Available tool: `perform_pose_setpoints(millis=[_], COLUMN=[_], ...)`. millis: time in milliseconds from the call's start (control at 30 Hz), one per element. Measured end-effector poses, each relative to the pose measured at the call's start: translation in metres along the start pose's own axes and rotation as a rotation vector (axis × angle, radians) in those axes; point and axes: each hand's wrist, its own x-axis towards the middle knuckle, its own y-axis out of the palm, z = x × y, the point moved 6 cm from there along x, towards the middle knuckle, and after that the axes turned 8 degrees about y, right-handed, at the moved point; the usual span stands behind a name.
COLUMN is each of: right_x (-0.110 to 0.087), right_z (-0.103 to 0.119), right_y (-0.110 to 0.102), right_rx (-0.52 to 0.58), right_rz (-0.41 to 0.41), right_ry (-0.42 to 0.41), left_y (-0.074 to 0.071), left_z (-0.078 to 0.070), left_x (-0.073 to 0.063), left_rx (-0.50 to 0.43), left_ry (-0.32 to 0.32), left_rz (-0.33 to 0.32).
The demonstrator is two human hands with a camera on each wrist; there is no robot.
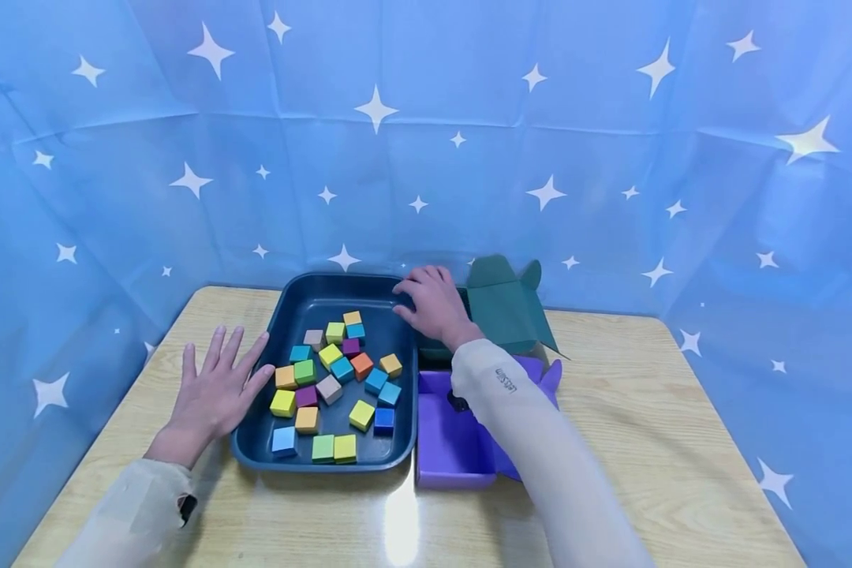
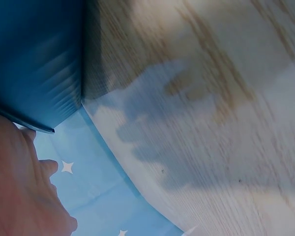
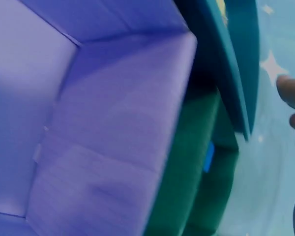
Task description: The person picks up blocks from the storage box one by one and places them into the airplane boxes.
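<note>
My left hand (image 1: 216,394) is spread flat with its fingers apart, thumb at the left rim of a dark blue tray (image 1: 326,468). In the left wrist view part of that hand (image 2: 19,182) shows below the tray wall (image 2: 39,64). Many small coloured cubes lie in the tray, such as an orange-red cube (image 1: 361,365) and a dark blue cube (image 1: 383,421). My right hand (image 1: 435,304) hovers over the far right tray corner and the green box (image 1: 433,352), fingers loosely bent, thumb apart, nothing visible between them. A blue piece (image 3: 209,157) shows inside the green box.
An open purple box (image 1: 454,430) stands right of the tray, in front of the green box, partly covered by my right sleeve (image 1: 539,442). The green lid (image 1: 507,308) is folded back. A blue star-patterned curtain (image 1: 426,158) surrounds the wooden table (image 1: 653,442).
</note>
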Motion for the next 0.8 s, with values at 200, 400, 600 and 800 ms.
perform_pose_setpoints(millis=[200,400,600,800], right_x=[-0.01,-0.017,-0.024,-0.035], right_z=[0.027,0.044,0.05,0.052], right_y=[0.013,0.023,0.025,0.023], right_rx=[-0.022,-0.046,-0.131,-0.167], right_rz=[0.09,0.172,0.245,0.318], right_ry=[-0.132,-0.225,-0.281,-0.329], left_y=[0.001,0.002,0.001,0.003], left_z=[0.0,0.002,0.003,0.002], left_x=[0.002,0.001,0.0,0.0], left_rx=[0.004,0.009,0.014,0.006], left_ry=[0.001,-0.002,-0.006,0.001], left_rz=[0.003,0.0,0.0,-0.005])
